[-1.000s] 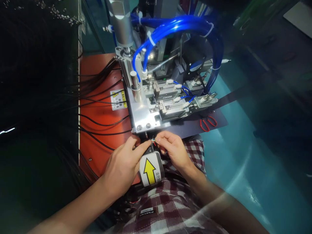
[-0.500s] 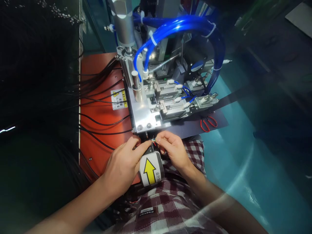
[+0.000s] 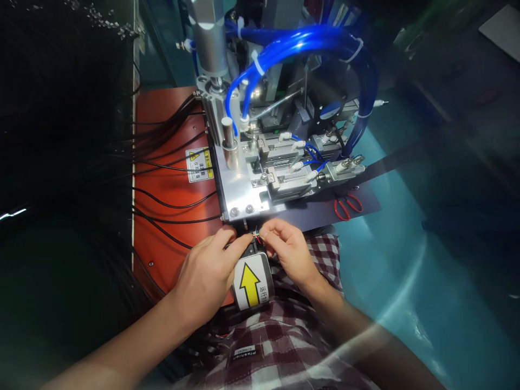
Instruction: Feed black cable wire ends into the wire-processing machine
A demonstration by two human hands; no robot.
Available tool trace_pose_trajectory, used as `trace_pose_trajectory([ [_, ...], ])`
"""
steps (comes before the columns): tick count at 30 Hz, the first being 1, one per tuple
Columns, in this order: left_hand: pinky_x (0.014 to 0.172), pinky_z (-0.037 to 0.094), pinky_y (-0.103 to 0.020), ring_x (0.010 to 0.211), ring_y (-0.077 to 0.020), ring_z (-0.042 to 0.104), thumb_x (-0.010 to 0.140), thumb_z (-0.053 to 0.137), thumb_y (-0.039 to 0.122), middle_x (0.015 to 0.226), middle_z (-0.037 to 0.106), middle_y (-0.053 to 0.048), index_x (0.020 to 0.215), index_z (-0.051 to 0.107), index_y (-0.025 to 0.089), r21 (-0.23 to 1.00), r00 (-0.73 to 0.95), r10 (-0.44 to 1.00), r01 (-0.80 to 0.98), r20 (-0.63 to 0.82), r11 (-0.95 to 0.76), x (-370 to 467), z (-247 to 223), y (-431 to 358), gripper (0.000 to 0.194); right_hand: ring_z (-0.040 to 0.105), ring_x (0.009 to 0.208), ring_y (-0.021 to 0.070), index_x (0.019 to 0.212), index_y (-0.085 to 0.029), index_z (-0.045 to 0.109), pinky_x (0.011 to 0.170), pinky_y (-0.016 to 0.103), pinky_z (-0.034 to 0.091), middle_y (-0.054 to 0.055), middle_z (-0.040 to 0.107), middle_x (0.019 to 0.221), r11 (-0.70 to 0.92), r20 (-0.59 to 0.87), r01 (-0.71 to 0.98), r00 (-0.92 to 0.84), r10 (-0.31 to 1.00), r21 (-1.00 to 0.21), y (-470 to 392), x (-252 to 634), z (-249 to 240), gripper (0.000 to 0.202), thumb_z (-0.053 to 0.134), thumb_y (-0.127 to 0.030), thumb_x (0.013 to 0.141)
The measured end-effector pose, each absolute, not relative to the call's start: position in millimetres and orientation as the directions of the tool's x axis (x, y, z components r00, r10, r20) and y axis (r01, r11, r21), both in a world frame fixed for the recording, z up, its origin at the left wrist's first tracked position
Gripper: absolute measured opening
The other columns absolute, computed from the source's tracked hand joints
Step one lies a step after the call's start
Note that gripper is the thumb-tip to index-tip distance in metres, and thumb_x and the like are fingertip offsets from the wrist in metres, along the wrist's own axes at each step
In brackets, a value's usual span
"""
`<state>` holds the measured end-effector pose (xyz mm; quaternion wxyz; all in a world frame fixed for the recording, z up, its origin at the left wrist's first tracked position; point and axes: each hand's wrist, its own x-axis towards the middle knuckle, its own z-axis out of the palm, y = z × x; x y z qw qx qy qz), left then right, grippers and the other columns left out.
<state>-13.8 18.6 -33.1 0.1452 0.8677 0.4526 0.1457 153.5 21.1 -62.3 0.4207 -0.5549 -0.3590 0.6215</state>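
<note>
Between my fingertips, at the front of the machine, is a small bunch of thin coloured wires (image 3: pixel 256 235), with red and pale strands showing. My left hand (image 3: pixel 209 271) comes in from the left, thumb and index finger closing at the wire ends. My right hand (image 3: pixel 289 248) pinches the same wires from the right with thumb and forefinger. Just beneath the fingertips lies a dark metal part (image 3: pixel 251 249), partly covered by the hands. A cover with a yellow arrow label (image 3: pixel 252 281) sits close below. What the wires join to is too small to tell.
A pneumatic fixture (image 3: pixel 280 181) with metal cylinders stands beyond my hands. Thick blue air hoses (image 3: pixel 300 40) arch over it. Black cables (image 3: pixel 179 220) cross the orange-red plate (image 3: pixel 170 200) on the left. Red-handled scissors (image 3: pixel 348 207) lie at the right on the dark base plate.
The view has shifted very slightly. Both hands stay at the wires in nearly the same pose, and nothing has been let go.
</note>
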Motion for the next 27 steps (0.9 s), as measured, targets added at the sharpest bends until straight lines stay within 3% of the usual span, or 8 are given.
trace_pose_trajectory([
  [9, 0.060, 0.052, -0.034, 0.071, -0.0226, 0.059, 0.085, 0.043, 0.010, 0.086, 0.059, -0.010, 0.110, 0.062, 0.013, 0.318, 0.558, 0.817, 0.756, 0.144, -0.572, -13, -34, 18, 0.031, 0.044, 0.049, 0.0096, 0.068, -0.017, 0.055, 0.047, 0.023, 0.036, -0.003, 0.050, 0.060, -0.410, -0.407, -0.075, -0.053, 0.912, -0.909, 21, 159, -62, 0.015, 0.060, -0.029, 0.076],
  [15, 0.060, 0.051, -0.033, 0.073, -0.0215, 0.059, 0.086, 0.042, 0.011, 0.086, 0.058, -0.010, 0.111, 0.061, 0.013, 0.325, 0.567, 0.811, 0.747, 0.144, -0.580, -15, -35, 17, 0.032, 0.045, 0.054, 0.0114, 0.076, -0.017, 0.060, 0.049, 0.023, 0.037, 0.000, 0.056, 0.067, -0.271, -0.271, 0.080, 0.012, 0.962, -0.959, 22, 161, -61, 0.012, 0.061, -0.029, 0.078],
  [20, 0.060, 0.051, -0.032, 0.072, -0.0211, 0.059, 0.086, 0.041, 0.010, 0.087, 0.059, -0.010, 0.109, 0.062, 0.015, 0.302, 0.565, 0.811, 0.754, 0.153, -0.583, -15, -35, 18, 0.032, 0.044, 0.053, 0.0111, 0.074, -0.018, 0.057, 0.050, 0.024, 0.035, -0.002, 0.051, 0.063, -0.139, -0.137, 0.212, 0.024, 0.990, -0.967, 20, 154, -62, 0.011, 0.055, -0.024, 0.082],
  [27, 0.061, 0.051, -0.032, 0.073, -0.0217, 0.060, 0.087, 0.041, 0.011, 0.088, 0.061, -0.010, 0.110, 0.062, 0.014, 0.328, 0.558, 0.816, 0.750, 0.153, -0.574, -14, -36, 18, 0.031, 0.045, 0.055, 0.0117, 0.074, -0.019, 0.054, 0.054, 0.024, 0.037, -0.002, 0.051, 0.064, -0.149, -0.149, 0.199, 0.018, 0.989, -0.969, 18, 153, -67, 0.012, 0.051, -0.024, 0.084],
])
